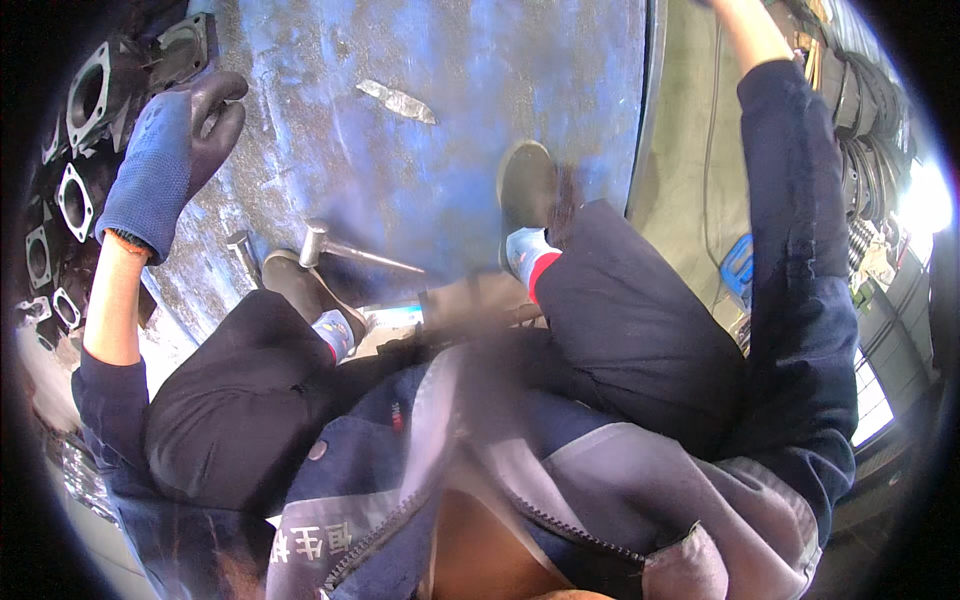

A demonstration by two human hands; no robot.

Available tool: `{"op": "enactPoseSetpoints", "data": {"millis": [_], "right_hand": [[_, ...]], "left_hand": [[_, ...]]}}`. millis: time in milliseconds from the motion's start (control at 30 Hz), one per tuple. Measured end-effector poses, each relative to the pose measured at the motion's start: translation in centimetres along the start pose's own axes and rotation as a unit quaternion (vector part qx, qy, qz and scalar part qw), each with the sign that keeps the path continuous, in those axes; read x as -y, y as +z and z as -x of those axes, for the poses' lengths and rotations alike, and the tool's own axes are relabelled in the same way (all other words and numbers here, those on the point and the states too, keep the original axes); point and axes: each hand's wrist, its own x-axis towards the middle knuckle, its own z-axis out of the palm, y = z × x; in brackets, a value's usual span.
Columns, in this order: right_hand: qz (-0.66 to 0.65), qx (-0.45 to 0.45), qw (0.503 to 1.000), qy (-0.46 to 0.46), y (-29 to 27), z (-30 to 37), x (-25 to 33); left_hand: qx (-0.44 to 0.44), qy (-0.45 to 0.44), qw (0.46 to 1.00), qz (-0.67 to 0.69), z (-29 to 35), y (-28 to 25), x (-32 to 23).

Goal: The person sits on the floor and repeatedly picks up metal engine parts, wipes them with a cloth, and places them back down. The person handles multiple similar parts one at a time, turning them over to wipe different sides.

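L hand (185, 135): gloved, loosely curled, nothing seen held | R hand: out of frame, can't tell | flanged casting (78, 132): just L of L hand; I est. heavy, rigid, poss. slick; grip flange edge

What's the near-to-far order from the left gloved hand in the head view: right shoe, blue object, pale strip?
From the left hand:
1. Pale strip: right of the hand, on the blue-stained surface.
2. Right shoe: farther right, same surface.
3. Blue object: far right, beyond the surface's edge.
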Motion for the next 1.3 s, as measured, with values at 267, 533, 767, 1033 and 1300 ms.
{"op": "enactPoseSetpoints", "data": {"millis": [267, 533, 767, 1033, 1300], "right_hand": [[-0.048, 0.013, 0.991, 0.126, 1.3, 11.7, -0.1], [-0.241, -0.006, 0.964, 0.107, -1.3, 34.4, 5.2], [0.081, -0.101, 0.989, 0.076, -3.6, 35.4, 8.2], [0.072, -0.075, 0.985, 0.136, -1.6, 24.3, 6.7], [0.035, -0.120, 0.971, 0.206, 0.1, 16.7, 1.6]], "left_hand": [[-0.192, 0.080, 0.978, 0.021, 2.3, -4.9, -5.5], [-0.377, 0.159, 0.910, -0.070, 11.9, -14.4, -16.1], [-0.420, 0.171, 0.886, -0.099, 19.4, -14.5, -21.6], [-0.374, 0.045, 0.916, -0.140, 19.7, -10.2, -19.1], [-0.319, 0.059, 0.938, -0.124, 19.9, -10.2, -18.5]]}}
